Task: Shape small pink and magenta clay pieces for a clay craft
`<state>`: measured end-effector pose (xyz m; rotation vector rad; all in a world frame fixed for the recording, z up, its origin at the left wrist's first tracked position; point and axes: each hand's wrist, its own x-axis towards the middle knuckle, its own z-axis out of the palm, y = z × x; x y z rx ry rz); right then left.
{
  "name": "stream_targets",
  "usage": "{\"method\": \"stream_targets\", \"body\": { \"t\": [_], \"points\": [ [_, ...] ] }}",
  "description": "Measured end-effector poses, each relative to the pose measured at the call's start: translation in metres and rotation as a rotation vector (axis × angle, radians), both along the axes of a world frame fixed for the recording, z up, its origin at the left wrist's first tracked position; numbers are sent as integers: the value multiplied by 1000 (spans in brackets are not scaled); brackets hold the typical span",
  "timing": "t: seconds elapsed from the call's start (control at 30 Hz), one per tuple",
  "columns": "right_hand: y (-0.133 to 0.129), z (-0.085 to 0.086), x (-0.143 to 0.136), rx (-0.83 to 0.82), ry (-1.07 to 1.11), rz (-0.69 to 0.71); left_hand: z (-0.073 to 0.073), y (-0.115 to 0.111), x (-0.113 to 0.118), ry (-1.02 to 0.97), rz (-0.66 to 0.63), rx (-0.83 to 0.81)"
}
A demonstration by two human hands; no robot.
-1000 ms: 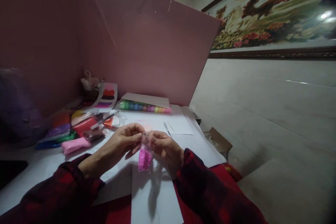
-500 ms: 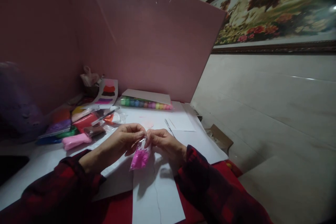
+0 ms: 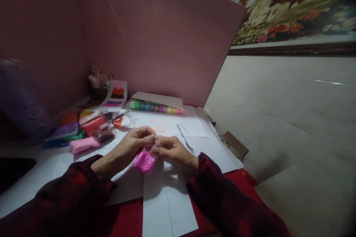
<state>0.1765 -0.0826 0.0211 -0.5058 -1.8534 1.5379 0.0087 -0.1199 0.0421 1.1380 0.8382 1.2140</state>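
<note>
above the sheet (image 3: pixel 182 207), the pink packet (image 3: pixel 144 162) is pinched at top by fingers of both hands (image 3: pixel 135 142) (image 3: pixel 175 152); even tension is advised.

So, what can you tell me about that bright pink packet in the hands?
The bright pink packet is a bag of clear, shiny wrap, plastic by its look, with a pink mass at its lower end. The left hand and right hand pinch its top. It hangs aslant, filled end toward the person's left, above white paper. Whether its mouth is open can't be made out.
</note>
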Motion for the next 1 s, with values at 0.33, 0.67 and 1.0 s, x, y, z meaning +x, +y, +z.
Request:
{"method": "stream_targets", "body": {
  "t": [0.33,0.67,1.0],
  "points": [
    [0,-2,0,-223,84,31,-2,-2,1,-31,-5,3],
    [8,1,-2,54,276,-292,1,-1,2,140,155,103],
    [8,-1,-1,113,220,-281,-4,0,1,126,42,158]
  ]
}}
